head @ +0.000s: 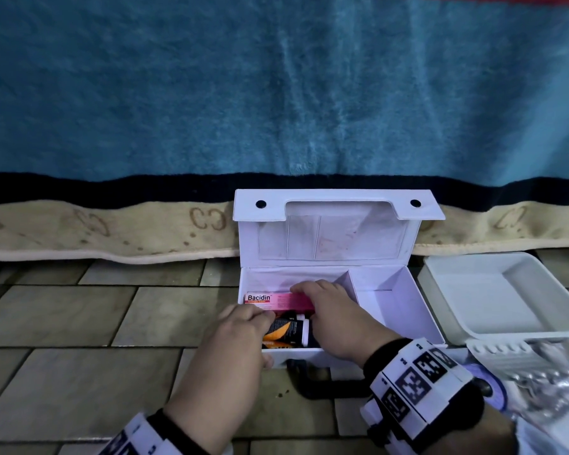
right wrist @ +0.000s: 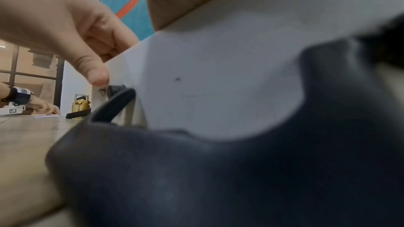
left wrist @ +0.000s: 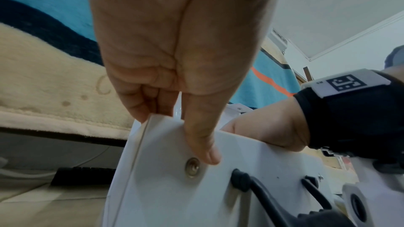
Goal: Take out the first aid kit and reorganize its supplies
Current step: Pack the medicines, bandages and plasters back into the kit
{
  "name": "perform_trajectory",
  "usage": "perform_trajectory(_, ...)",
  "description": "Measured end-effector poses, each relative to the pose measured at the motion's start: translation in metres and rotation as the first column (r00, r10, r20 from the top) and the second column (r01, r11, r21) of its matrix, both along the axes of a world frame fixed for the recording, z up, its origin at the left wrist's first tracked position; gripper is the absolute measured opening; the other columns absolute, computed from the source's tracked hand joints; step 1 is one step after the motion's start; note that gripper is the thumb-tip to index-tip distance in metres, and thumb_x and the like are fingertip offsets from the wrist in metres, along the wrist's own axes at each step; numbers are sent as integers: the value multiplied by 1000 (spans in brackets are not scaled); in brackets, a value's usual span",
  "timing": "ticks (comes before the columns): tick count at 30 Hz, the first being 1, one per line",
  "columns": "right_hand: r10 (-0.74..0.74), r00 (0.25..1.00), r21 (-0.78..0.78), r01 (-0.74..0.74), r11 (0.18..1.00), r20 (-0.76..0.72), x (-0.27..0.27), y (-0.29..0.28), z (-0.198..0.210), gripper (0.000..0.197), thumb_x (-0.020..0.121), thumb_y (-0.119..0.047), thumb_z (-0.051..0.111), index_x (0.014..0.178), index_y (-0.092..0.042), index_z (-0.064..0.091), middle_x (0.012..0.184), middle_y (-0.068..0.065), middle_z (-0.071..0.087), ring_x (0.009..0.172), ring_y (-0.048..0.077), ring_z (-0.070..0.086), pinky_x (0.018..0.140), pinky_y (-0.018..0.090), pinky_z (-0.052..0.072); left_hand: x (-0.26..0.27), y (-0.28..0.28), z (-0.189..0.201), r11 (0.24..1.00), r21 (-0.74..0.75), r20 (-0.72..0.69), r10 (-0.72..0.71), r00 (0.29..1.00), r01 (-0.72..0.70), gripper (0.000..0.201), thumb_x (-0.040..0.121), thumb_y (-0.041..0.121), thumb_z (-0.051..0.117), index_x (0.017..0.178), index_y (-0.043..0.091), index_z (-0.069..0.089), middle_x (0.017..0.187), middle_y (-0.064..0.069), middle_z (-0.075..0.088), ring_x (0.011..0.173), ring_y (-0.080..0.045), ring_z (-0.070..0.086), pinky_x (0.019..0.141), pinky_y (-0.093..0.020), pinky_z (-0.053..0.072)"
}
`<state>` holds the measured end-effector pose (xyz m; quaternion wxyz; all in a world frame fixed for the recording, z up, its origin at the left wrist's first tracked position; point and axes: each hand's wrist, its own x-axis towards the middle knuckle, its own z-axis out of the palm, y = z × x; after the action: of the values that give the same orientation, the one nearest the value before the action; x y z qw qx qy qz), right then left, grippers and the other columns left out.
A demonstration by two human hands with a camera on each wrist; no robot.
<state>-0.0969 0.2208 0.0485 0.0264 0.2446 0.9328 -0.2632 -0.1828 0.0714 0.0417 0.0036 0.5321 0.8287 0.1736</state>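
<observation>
The white first aid kit (head: 398, 310) stands open on the tiled floor, its lid (head: 335, 231) leaning back against the bed. In its left compartment lie a pink Bacidin box (head: 266, 298) and black-and-orange tubes (head: 284, 330); the right compartment looks bare. My left hand (head: 257, 326) grips the kit's front wall (left wrist: 174, 196) at the left corner, thumb (left wrist: 201, 144) outside above a metal snap (left wrist: 192, 168), fingers over the rim. My right hand (head: 309, 303) reaches into the left compartment, fingers curled over the pink box's right end.
A white plastic tray (head: 493, 290) sits right of the kit, with silver blister packs (head: 539, 382) in front of it. The kit's black handle (head: 322, 385) lies on the floor under my right wrist. A blue blanket (head: 276, 93) hangs behind.
</observation>
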Motion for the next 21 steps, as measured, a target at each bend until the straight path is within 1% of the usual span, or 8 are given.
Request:
perform_trajectory(2, 1, 1000, 3, -1, 1000, 3, 0, 0, 0, 64, 83, 1, 41, 141, -26, 34, 139, 0, 40, 129, 21, 30, 109, 30, 28, 0, -2, 2, 1000, -29, 23, 8, 1000, -7, 73, 6, 37, 92, 76, 27, 74, 72, 16, 66, 64, -6, 63, 75, -15, 39)
perform_trajectory(4, 0, 1000, 6, 0, 1000, 6, 0, 0, 0, 64, 83, 1, 42, 141, -26, 34, 139, -1, 40, 129, 21, 30, 109, 30, 29, -2, -3, 4, 998, -63, 72, 19, 997, -15, 74, 6, 39, 93, 77, 27, 75, 72, 16, 66, 64, -6, 64, 62, -7, 45)
perform_trajectory(8, -6, 1000, -3, 6, 1000, 2, -1, 1, -2, 59, 83, 1, 42, 135, -26, 40, 134, -2, 44, 126, 21, 34, 107, 31, 33, -2, -4, 8, 993, -116, 95, 7, 995, 4, 74, 4, 37, 91, 75, 29, 74, 71, 17, 65, 64, -6, 64, 57, -9, 46)
perform_trajectory(11, -9, 1000, -14, 9, 1000, 4, -1, 2, -2, 56, 83, 1, 41, 132, -27, 43, 132, -2, 47, 123, 21, 37, 106, 32, 35, -1, -1, 7, 995, -102, 75, 15, 997, -8, 70, 4, 38, 91, 71, 31, 72, 70, 17, 64, 62, -5, 62, 59, -8, 42)
perform_trajectory(13, -4, 1000, -13, 4, 1000, 18, -2, 2, -2, 56, 83, 0, 42, 133, -27, 42, 132, -3, 47, 123, 20, 37, 106, 33, 35, 0, -1, 6, 996, -92, 64, 10, 998, -4, 70, 6, 36, 91, 73, 30, 72, 71, 17, 64, 63, -6, 62, 68, -12, 41)
perform_trajectory(18, -9, 1000, 16, 9, 1000, 15, -2, -1, 0, 58, 85, -1, 44, 136, -28, 39, 137, -3, 42, 128, 20, 32, 109, 32, 31, 2, -2, 14, 994, -103, 32, 43, 999, -40, 73, 8, 42, 91, 78, 32, 72, 75, 19, 64, 65, -3, 63, 60, -9, 46)
perform_trajectory(20, -15, 1000, 29, 15, 999, 2, -1, -3, 3, 64, 83, 3, 42, 140, -26, 37, 141, -2, 37, 131, 21, 28, 111, 30, 27, 4, -4, 17, 993, -90, 19, 75, 997, -73, 71, 20, 35, 94, 87, 27, 72, 84, 15, 66, 74, -8, 65, 65, -12, 49)
perform_trajectory(21, -20, 1000, 30, 20, 999, -11, 0, -4, 5, 67, 81, 4, 42, 142, -25, 36, 143, -2, 36, 132, 21, 27, 112, 29, 25, 5, -4, 19, 992, -99, 42, 80, 996, -76, 67, 36, 30, 94, 98, 25, 70, 96, 12, 65, 87, -12, 64, 75, -16, 50)
